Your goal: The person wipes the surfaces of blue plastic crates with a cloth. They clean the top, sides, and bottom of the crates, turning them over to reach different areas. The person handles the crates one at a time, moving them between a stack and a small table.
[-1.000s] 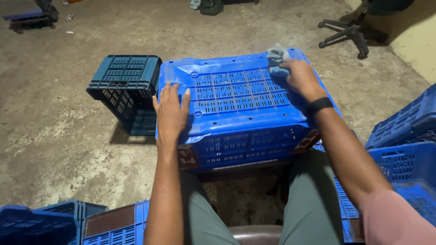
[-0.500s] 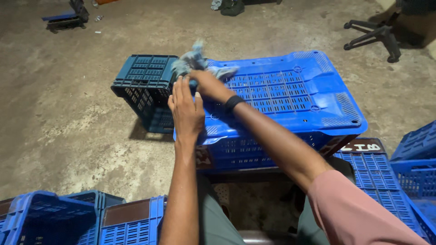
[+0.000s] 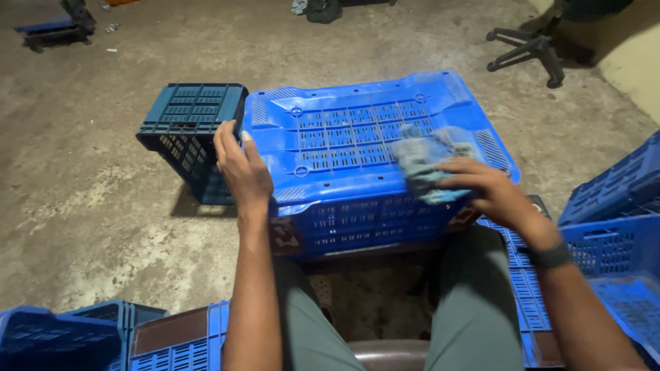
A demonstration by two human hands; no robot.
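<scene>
blue crate [image 3: 357, 144] | upturned, slotted base | cloth [image 3: 426, 161] blurred, perhaps grey-blue

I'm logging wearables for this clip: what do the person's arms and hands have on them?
Both hands are bare, without gloves: left hand, right hand. Both forearms are uncovered. The right wrist carries a dark, smooth wristband. No rings show.
</scene>
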